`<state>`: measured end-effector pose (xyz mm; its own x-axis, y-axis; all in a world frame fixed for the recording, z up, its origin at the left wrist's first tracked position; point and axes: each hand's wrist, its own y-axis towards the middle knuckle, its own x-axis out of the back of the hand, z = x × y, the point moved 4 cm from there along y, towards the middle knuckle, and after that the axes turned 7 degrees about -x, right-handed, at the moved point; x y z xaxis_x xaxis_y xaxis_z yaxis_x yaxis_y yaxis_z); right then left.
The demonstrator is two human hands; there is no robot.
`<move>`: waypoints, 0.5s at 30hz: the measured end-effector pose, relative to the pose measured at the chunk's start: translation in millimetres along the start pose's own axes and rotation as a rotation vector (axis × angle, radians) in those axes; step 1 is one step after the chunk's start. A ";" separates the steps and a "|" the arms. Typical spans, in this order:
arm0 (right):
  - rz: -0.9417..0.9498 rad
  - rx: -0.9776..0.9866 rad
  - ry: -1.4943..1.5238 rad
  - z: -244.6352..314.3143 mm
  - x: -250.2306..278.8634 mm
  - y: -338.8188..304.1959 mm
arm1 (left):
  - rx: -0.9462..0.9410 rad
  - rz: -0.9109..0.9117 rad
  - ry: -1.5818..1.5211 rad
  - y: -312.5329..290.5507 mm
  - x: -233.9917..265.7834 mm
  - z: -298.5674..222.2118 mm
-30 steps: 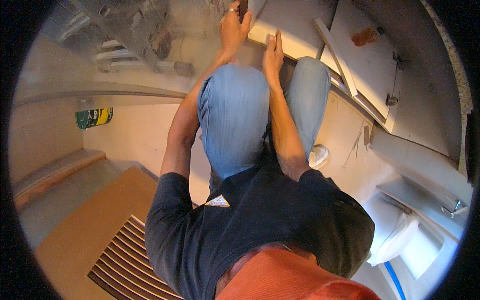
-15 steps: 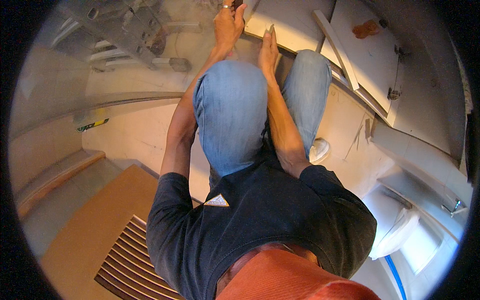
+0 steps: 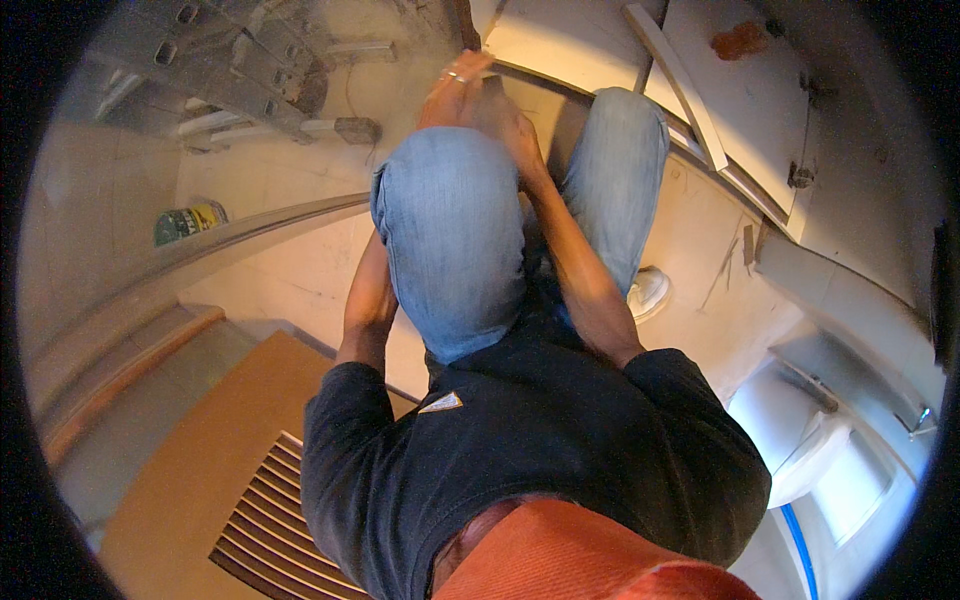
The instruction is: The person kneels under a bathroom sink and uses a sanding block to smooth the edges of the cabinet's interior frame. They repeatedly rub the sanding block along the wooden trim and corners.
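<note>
Just beyond my raised left knee (image 3: 455, 240), my two hands are close together. My left hand (image 3: 452, 95) is smeared by motion, a ring on one finger, and its finger positions are unclear. Close by on the right, my right hand (image 3: 518, 138) is closed around a thin, flat greyish piece (image 3: 492, 100), too blurred to tell its kind. The upright dark edge (image 3: 466, 25) of a panel stands just past my left hand. A white cabinet panel (image 3: 560, 35) lies beyond my hands to the right.
A loose white strip (image 3: 680, 85) leans across the white panels, near an orange-brown smear (image 3: 738, 40) and metal hinges (image 3: 800, 176). At the left are a ladder (image 3: 220, 65) and a green-and-yellow tub (image 3: 190, 222) behind a clear sheet. A brown slatted panel (image 3: 190, 440) lies behind me.
My left hand has come back toward my knee, away from the dark edge. The right hand with the thin piece has moved left and nearer, to beside the left hand.
</note>
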<state>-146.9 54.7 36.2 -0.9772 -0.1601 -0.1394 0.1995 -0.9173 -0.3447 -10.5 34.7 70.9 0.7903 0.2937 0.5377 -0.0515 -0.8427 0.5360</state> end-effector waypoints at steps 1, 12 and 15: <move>0.023 -0.010 0.010 -3.8 1.1 -1.9 | 0.088 0.117 -0.077 -4.3 -5.2 4.2; 0.138 -0.051 -0.107 -20.2 -2.0 3.2 | 0.488 0.080 -0.419 -21.4 -17.8 49.8; 0.051 -0.086 -0.083 -23.0 5.0 3.5 | 0.478 0.059 -0.404 -19.5 -19.9 58.6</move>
<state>-149.4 59.1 13.0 -0.9677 -0.2384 -0.0824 0.2507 -0.8730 -0.4184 10.6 18.9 11.6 0.9677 0.1252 0.2190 0.1025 -0.9884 0.1122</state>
